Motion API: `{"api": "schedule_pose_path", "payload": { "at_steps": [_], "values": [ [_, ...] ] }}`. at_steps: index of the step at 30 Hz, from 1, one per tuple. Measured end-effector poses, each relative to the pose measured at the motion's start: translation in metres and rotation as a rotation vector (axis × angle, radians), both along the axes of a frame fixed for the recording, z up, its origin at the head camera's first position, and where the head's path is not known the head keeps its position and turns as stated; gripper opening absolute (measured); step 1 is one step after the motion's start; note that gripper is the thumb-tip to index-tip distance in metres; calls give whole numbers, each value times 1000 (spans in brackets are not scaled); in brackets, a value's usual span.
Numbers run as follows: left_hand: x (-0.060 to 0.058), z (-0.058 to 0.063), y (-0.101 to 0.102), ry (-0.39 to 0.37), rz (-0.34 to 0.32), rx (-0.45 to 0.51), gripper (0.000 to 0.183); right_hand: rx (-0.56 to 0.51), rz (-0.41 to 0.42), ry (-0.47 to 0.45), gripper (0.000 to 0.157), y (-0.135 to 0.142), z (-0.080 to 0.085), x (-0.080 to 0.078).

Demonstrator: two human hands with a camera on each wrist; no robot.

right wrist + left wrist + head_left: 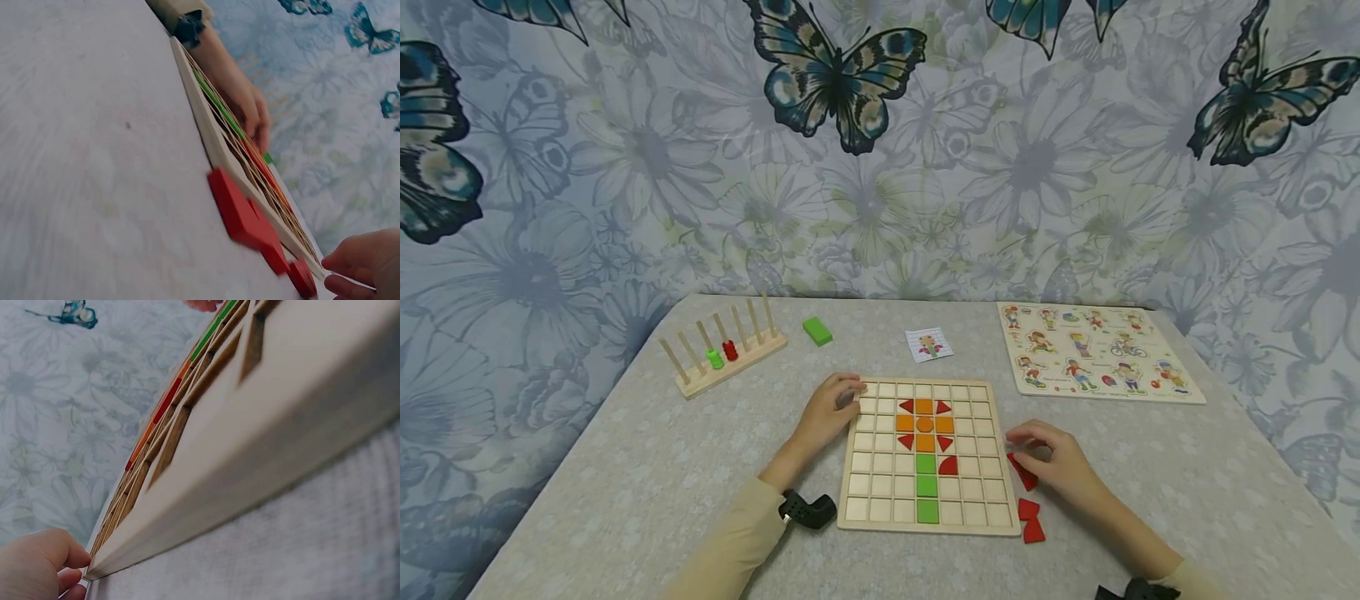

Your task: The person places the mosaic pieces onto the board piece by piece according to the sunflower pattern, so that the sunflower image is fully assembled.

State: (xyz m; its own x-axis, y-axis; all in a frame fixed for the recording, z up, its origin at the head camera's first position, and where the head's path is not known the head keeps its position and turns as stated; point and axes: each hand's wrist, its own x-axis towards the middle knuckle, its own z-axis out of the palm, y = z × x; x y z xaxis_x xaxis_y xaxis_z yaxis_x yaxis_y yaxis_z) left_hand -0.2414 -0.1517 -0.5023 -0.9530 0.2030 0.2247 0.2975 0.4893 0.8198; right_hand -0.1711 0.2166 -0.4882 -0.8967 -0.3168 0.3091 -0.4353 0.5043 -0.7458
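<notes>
A wooden grid board (880,463) lies at the middle of the table, bearing green squares (927,486), orange pieces (923,407) and several red pieces (948,466). My left hand (826,410) holds the board at its far left corner; in the left wrist view, the fingers (74,555) bend against that corner. By the board's right edge, my right hand (1054,454) hovers with fingers loosely bent and nothing between them. Under its fingertips lies a loose red piece (1025,473), partly covered. More red pieces (1033,530) lie nearer the front, also visible in the right wrist view beside the board (219,150).
At the back left stands a wooden peg rack (737,367) with green and red beads. A green block (817,332) lies to its right. Behind the board is a small picture card (928,343). A wooden picture board (1101,352) lies back right, against a butterfly-patterned backdrop (880,208).
</notes>
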Motion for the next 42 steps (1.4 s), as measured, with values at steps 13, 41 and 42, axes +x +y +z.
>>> {"api": "schedule_pose_path", "payload": {
  "at_steps": [13, 41, 42],
  "values": [
    [-1, -1, -2, -7, 18, -10, 27, 189, -262, -71, 37, 41, 6, 9],
    [-2, -1, 0, 8, 5, -14, 27, 12, 95, -90, 31, -31, 6, 0],
    [-2, -1, 0, 7, 5, -12, 27, 6, 106, -111, 32, -35, 6, 0]
  ]
}}
